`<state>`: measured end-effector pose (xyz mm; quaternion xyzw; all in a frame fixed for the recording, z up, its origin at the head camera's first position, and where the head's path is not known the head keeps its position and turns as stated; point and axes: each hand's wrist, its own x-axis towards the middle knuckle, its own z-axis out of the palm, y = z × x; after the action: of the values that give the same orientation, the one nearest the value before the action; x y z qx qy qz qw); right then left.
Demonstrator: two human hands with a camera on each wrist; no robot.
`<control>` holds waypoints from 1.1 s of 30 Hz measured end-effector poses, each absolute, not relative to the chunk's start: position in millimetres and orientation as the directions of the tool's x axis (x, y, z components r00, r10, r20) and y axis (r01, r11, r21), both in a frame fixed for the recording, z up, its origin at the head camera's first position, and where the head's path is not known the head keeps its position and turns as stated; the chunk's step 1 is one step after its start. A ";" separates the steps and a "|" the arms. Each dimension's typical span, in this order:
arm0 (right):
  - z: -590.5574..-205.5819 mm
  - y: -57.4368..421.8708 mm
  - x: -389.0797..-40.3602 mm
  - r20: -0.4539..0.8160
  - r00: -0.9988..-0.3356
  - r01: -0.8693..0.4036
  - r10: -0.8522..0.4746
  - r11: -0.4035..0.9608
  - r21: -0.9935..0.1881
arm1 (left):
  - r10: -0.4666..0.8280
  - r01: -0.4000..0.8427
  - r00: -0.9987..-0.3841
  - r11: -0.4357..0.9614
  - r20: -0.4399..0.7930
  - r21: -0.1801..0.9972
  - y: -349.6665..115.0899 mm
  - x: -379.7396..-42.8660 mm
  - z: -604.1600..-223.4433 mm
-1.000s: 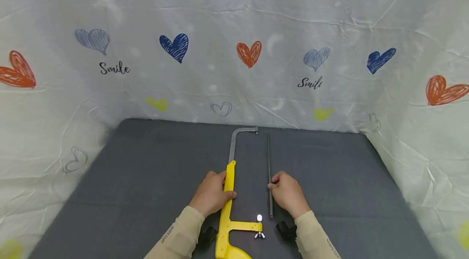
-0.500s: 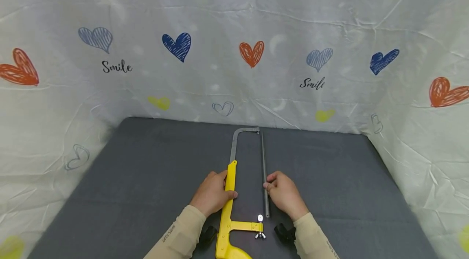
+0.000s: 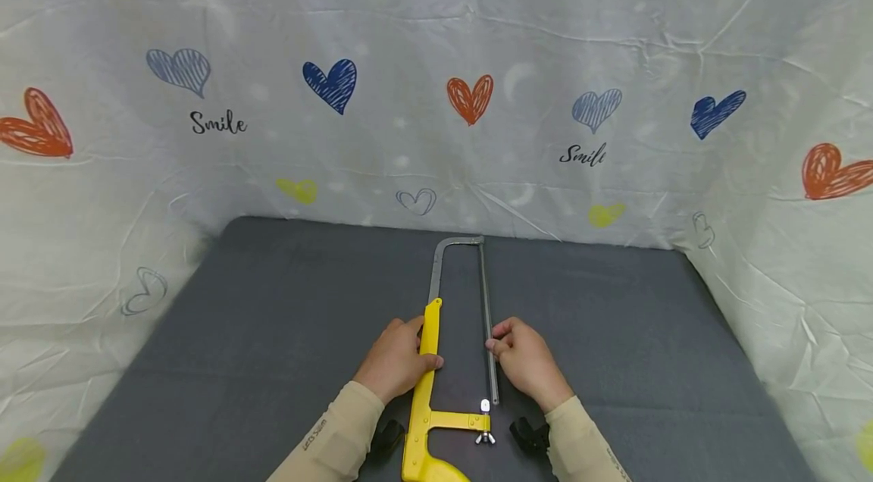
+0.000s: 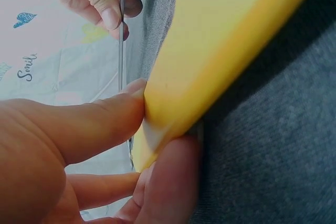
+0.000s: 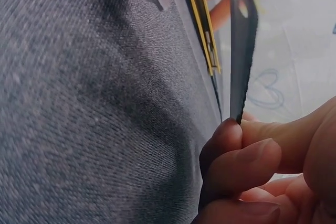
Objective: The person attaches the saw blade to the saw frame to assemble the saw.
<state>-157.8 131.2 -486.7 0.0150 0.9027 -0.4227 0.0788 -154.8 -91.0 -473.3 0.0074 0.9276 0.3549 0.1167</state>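
My left hand grips the yellow back of a hacksaw frame, thumb on its near face. The grey steel bow at the frame's far end curves to the right. My right hand pinches a thin grey hacksaw blade near its middle. The blade stands along the frame's open side, its far end at the bow's tip; whether it is hooked on there I cannot tell. Its near end lies just right of the front post and wing nut, apart from them. The right wrist view shows the hole in that end of the blade.
A dark grey cloth covers the table. White fabric printed with hearts hangs behind it and on both sides. Black wrist devices sit under both sleeved wrists.
My right hand has moved left with the blade, bringing it from apart on the right up to the bow's tip. My left hand keeps its grip on the hacksaw frame.
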 end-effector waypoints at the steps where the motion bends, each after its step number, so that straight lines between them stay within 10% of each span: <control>1: -486.6 131.3 -157.5 -0.157 -0.987 0.095 -0.040 0.641 -0.761 | 0.096 -0.070 -0.972 0.749 -0.212 0.659 -90.7 -155.0 -473.5; 33: -489.2 134.9 -161.1 -0.182 -0.982 0.109 -0.046 0.649 -0.753 | 0.085 -0.093 -0.968 0.751 -0.236 0.654 -90.1 -157.2 -473.7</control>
<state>-161.1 134.9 -489.2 0.0172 0.9033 -0.4185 0.0927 -157.2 -90.1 -473.7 -0.0021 0.9270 0.3532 0.1263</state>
